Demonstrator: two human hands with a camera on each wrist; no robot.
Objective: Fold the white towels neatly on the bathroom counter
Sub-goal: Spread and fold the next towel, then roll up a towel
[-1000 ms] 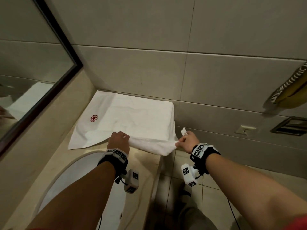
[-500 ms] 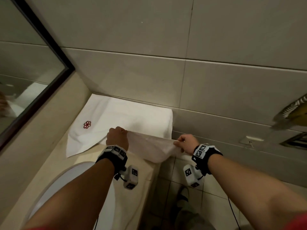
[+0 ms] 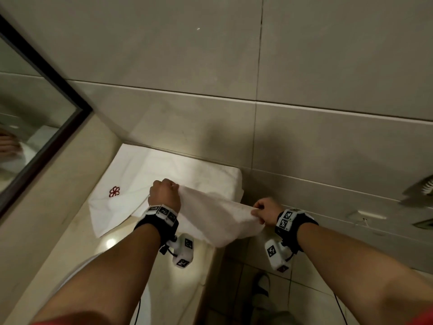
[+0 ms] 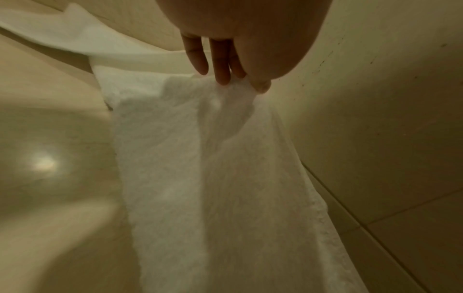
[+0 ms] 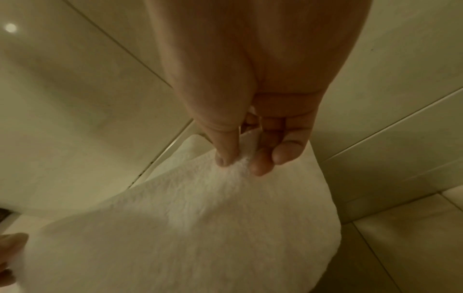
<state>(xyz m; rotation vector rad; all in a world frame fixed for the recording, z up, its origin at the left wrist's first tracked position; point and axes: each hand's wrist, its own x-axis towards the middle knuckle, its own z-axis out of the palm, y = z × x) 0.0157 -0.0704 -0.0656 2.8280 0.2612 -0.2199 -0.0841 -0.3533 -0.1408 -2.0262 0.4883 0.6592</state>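
Pinching with both hands, I have one white towel [image 3: 164, 184] on the counter [image 3: 77, 242], its near edge lifted clear of the surface. My left hand [image 3: 165, 194] is curled into a fist over the towel's near-left part; on the left wrist view the thumb and fingertips [image 4: 223, 77] nip a gathered fold of cloth. My right hand [image 3: 266, 211] is out past the counter's right edge, over the floor tiles [image 3: 311, 306], thumb and two fingers [image 5: 260, 166] closed on the towel's right corner. The lifted edge sags between the two hands.

The rest of the towel lies flat at the far end of the counter, against the tiled wall [image 3: 187, 66]. A red flower emblem [image 3: 114, 191] shows on its left part, left of my left hand.

Count: one towel, one emblem, two hands, both gripping. One wrist unit [image 3: 184, 253] hangs under the left wrist, a second [image 3: 276, 255] under the right.

Left side: one dark-framed mirror [image 3: 35, 127]. The white basin rim [image 3: 70, 275] shows near-left, partly hidden by my left forearm.
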